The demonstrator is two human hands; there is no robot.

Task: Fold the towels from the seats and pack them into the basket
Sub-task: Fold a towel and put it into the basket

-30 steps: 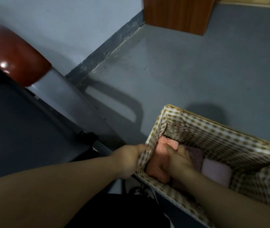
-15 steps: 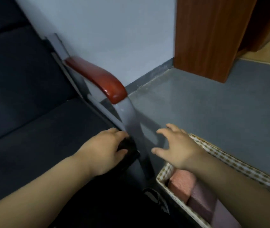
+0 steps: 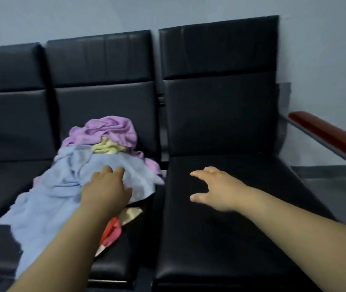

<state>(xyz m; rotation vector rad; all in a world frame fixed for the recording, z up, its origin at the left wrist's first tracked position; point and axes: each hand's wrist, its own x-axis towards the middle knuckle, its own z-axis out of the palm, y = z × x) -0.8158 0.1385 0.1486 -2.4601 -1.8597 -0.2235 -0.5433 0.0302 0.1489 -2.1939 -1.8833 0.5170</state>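
Touching blue towel [image 3: 58, 192], left hand [image 3: 106, 190]; right hand [image 3: 216, 188] spread over end seat [image 3: 231, 239].

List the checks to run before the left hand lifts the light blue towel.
1. Contact: left hand rests on the light blue towel: ok.
2. Helper: right hand free, open above the right seat: ok.
3. Folding space on that seat: ok.
4. Towel clear of the purple towel, yellow towel and red cloth: cannot tell, they overlap.
5. Basket within reach: cannot tell, out of view.
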